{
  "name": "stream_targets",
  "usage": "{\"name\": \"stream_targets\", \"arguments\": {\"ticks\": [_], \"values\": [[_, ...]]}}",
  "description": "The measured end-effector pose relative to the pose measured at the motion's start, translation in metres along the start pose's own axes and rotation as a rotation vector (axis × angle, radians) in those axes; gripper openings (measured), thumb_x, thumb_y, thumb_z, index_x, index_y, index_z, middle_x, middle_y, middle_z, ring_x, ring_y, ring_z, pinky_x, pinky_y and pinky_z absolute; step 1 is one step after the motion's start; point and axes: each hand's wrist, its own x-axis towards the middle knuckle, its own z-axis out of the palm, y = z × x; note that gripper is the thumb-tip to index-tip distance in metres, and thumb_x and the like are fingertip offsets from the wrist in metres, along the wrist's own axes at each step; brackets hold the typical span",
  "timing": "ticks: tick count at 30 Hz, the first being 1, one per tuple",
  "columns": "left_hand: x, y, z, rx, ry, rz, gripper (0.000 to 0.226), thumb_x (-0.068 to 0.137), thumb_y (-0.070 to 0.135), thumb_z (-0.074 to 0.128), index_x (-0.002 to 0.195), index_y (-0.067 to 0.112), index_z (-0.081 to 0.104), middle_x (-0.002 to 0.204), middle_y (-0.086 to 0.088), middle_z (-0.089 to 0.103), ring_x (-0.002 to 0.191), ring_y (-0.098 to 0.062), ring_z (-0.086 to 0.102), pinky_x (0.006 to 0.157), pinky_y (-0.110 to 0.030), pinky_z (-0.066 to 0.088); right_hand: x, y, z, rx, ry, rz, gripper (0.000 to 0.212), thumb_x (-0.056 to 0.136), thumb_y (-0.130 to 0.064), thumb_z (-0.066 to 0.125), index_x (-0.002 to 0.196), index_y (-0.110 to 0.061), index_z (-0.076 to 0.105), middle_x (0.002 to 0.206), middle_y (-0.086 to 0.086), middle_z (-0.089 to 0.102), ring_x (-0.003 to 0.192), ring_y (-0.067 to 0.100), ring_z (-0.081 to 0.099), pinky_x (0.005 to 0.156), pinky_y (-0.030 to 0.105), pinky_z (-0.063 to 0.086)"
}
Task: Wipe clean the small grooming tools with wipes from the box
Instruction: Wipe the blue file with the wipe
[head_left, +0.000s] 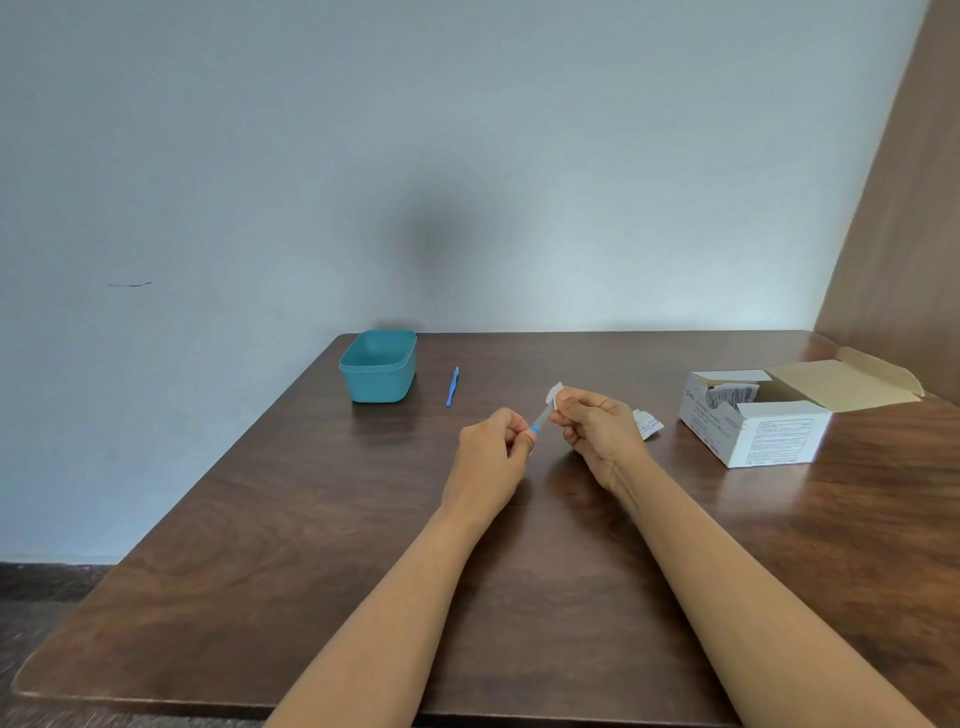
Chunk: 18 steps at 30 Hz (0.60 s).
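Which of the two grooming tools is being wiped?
The grey file, gripped by the left hand, right hand holding the wipe on it; the blue tool lies untouched.

Table (311, 519) with tub (378, 383), blue tool (452, 388), box (753, 434), wrapper (647, 424)

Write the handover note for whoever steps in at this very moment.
Left hand: pinches the blue end of the small grey tool.
Right hand: pinches a white wipe round that tool's far end.
Blue tool lies on the table beside the teal tub; open wipe box at right, torn wrapper near it.
Done: one wipe unwrapped.
Left: finish this tool; the blue tool probably needs wiping too.
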Motion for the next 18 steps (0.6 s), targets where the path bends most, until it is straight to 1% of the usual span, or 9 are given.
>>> {"name": "stream_targets", "arguments": {"ticks": [4, 7, 9, 11, 14, 16, 18], "values": [[-0.0002, -0.0002, -0.0005, -0.009, -0.006, -0.005, 0.012, 0.092, 0.024, 0.058, 0.087, 0.016, 0.063, 0.073, -0.002, 0.067, 0.071, -0.016, 0.061, 0.068, -0.033, 0.051, -0.0012, 0.0, -0.001, -0.013, -0.026, 0.003, 0.002, 0.081, -0.009, 0.072, 0.08, -0.011, 0.072, 0.065, -0.006, 0.07, 0.057, 0.002, 0.06, 0.053, 0.013, 0.042], [-0.0006, 0.0008, 0.0001, -0.009, -0.015, 0.003, 0.011, 0.093, 0.025, 0.058, 0.088, 0.016, 0.063, 0.074, -0.001, 0.067, 0.072, -0.015, 0.062, 0.068, -0.032, 0.051, -0.0002, 0.0029, -0.001, -0.067, 0.025, -0.031, 0.008, 0.079, -0.016, 0.075, 0.078, -0.01, 0.072, 0.06, -0.003, 0.064, 0.054, 0.004, 0.053, 0.055, 0.016, 0.04], [-0.0008, 0.0013, 0.0004, -0.011, -0.019, 0.005, 0.011, 0.093, 0.025, 0.058, 0.088, 0.016, 0.063, 0.074, -0.001, 0.068, 0.071, -0.014, 0.062, 0.068, -0.031, 0.051, -0.0003, 0.0042, -0.0001, -0.08, 0.044, -0.045, 0.011, 0.081, -0.019, 0.073, 0.077, -0.009, 0.072, 0.058, 0.0, 0.06, 0.053, 0.005, 0.051, 0.056, 0.018, 0.04], [-0.001, 0.0013, 0.0007, -0.025, -0.016, -0.003, 0.011, 0.092, 0.024, 0.058, 0.086, 0.016, 0.063, 0.073, 0.0, 0.068, 0.07, -0.015, 0.061, 0.068, -0.032, 0.051, 0.0002, 0.0042, 0.0003, -0.079, 0.037, -0.048, 0.011, 0.085, -0.017, 0.069, 0.078, -0.009, 0.071, 0.058, 0.0, 0.06, 0.054, 0.005, 0.052, 0.057, 0.018, 0.041], [-0.0017, 0.0016, 0.0007, -0.052, -0.011, -0.021, 0.012, 0.092, 0.023, 0.058, 0.084, 0.016, 0.064, 0.072, 0.0, 0.068, 0.07, -0.016, 0.062, 0.07, -0.035, 0.052, 0.0009, 0.0029, -0.0002, -0.045, 0.009, -0.036, 0.011, 0.089, -0.008, 0.063, 0.079, -0.01, 0.068, 0.061, -0.003, 0.066, 0.056, 0.005, 0.058, 0.055, 0.016, 0.042], [-0.0014, 0.0014, 0.0004, -0.064, -0.008, -0.031, 0.012, 0.092, 0.023, 0.058, 0.084, 0.016, 0.064, 0.072, 0.0, 0.069, 0.071, -0.016, 0.063, 0.071, -0.036, 0.054, 0.0001, 0.0021, -0.0005, -0.02, -0.015, -0.017, 0.01, 0.088, -0.005, 0.063, 0.08, -0.008, 0.068, 0.06, -0.005, 0.068, 0.057, 0.005, 0.061, 0.054, 0.015, 0.043], [-0.0013, 0.0008, 0.0005, -0.071, -0.009, -0.037, 0.011, 0.091, 0.022, 0.059, 0.084, 0.016, 0.064, 0.072, -0.001, 0.069, 0.07, -0.016, 0.064, 0.072, -0.036, 0.055, -0.0015, 0.0018, -0.001, -0.019, -0.045, 0.008, 0.003, 0.085, -0.007, 0.067, 0.084, -0.007, 0.07, 0.062, -0.005, 0.069, 0.058, 0.005, 0.062, 0.053, 0.014, 0.043]]}}
